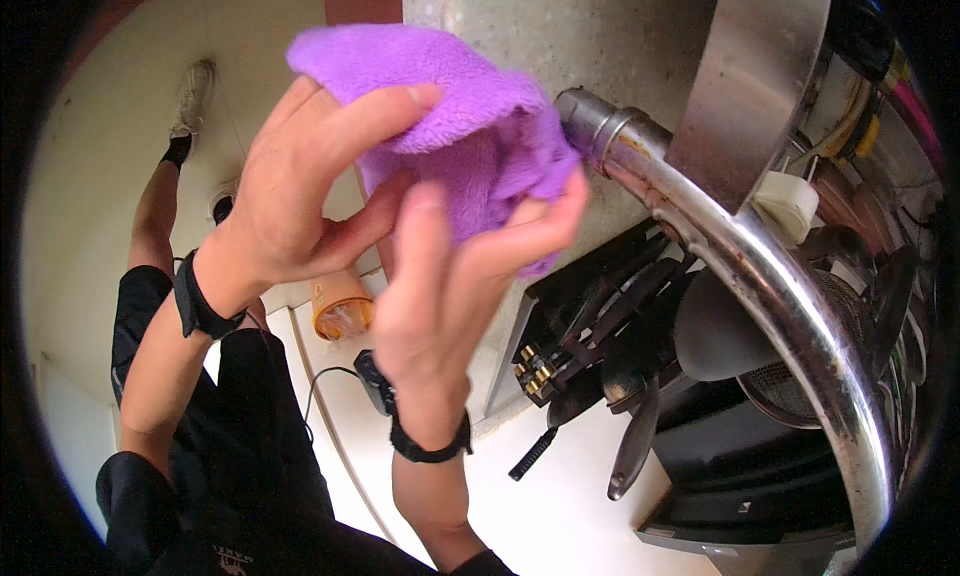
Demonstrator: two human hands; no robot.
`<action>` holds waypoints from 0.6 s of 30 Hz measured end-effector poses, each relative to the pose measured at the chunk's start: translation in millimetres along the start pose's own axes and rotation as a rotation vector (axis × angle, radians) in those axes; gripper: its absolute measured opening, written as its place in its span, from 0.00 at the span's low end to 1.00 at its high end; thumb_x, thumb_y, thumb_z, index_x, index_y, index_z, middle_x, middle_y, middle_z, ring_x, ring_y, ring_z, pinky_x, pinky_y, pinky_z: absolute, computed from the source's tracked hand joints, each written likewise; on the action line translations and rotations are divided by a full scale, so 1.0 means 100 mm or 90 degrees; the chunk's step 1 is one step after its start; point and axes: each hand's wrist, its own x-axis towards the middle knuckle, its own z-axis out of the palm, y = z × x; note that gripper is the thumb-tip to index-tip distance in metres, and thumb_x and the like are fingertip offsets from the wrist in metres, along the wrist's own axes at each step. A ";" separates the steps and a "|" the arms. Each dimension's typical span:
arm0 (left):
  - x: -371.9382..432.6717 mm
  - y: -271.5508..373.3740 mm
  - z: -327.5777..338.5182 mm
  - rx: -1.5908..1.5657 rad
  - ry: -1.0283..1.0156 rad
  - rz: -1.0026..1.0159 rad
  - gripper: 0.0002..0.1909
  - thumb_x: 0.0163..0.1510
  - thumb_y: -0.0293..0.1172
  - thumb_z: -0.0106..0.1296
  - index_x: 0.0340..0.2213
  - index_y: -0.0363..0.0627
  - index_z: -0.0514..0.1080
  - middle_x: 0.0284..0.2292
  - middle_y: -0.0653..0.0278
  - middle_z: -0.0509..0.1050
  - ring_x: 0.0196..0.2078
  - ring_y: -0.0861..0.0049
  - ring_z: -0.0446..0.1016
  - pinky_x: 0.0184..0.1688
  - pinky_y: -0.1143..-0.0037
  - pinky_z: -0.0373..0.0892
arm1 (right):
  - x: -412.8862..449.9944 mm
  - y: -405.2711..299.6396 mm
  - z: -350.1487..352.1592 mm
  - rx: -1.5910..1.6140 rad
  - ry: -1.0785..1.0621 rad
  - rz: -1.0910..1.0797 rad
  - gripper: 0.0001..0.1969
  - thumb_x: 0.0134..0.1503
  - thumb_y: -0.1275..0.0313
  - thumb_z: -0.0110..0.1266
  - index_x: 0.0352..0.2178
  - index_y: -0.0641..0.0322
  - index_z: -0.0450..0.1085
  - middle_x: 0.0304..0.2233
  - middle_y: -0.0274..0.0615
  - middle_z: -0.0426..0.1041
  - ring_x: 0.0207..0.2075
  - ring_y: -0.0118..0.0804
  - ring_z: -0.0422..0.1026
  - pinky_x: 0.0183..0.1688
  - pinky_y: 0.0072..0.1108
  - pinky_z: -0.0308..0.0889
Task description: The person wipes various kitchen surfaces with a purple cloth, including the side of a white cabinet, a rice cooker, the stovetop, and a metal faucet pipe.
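A fuzzy purple cloth (435,88) is bunched and folded between my two hands, out in front of me. My left hand (292,178) pinches its near left side, thumb laid over the top. From below, my right hand (450,291) grips the lower right part, with fingers curled into the folds; it is slightly blurred. A dark fold opens in the cloth's middle. Close beside the cloth's right edge is the capped end of a shiny curved metal tube (757,261); I cannot tell whether they touch.
Flat metal strip (750,88) crosses the tube. Dark cooking utensils (637,426), including a strainer (787,396), crowd the right side near brass fittings (534,369). A black appliance (750,493) is at lower right. An orange bin (341,306) stands below my hands.
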 end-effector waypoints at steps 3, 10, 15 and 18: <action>-0.05 -0.06 0.00 0.005 -0.040 0.018 0.34 0.36 0.12 0.53 0.50 0.37 0.67 0.45 0.52 0.73 0.49 0.57 0.71 0.51 0.66 0.66 | -0.20 0.11 -0.10 -0.125 -0.075 -0.088 0.43 0.57 0.66 0.48 0.59 0.82 0.28 0.55 0.74 0.46 0.55 0.58 0.56 0.61 0.42 0.47; -0.16 -0.06 0.12 -0.213 0.003 -0.001 0.37 0.36 0.09 0.44 0.54 0.34 0.60 0.52 0.48 0.68 0.55 0.54 0.68 0.58 0.64 0.62 | 0.03 0.09 -0.29 -0.042 -0.066 0.022 0.42 0.56 0.66 0.47 0.59 0.81 0.31 0.56 0.71 0.47 0.55 0.56 0.56 0.60 0.39 0.48; -0.38 0.02 0.08 -0.244 -0.031 -0.046 0.34 0.41 0.21 0.51 0.54 0.33 0.59 0.52 0.45 0.67 0.55 0.53 0.66 0.58 0.62 0.60 | -0.30 0.11 -0.35 -0.070 -0.093 0.045 0.40 0.57 0.66 0.46 0.60 0.76 0.32 0.58 0.68 0.47 0.57 0.54 0.56 0.62 0.39 0.48; -0.26 0.12 0.19 -0.208 -0.064 -0.007 0.34 0.40 0.28 0.51 0.52 0.34 0.62 0.48 0.46 0.68 0.49 0.54 0.68 0.53 0.63 0.61 | 0.00 0.16 -0.56 0.041 -0.028 0.143 0.34 0.57 0.74 0.39 0.62 0.65 0.35 0.61 0.58 0.49 0.61 0.47 0.54 0.64 0.33 0.47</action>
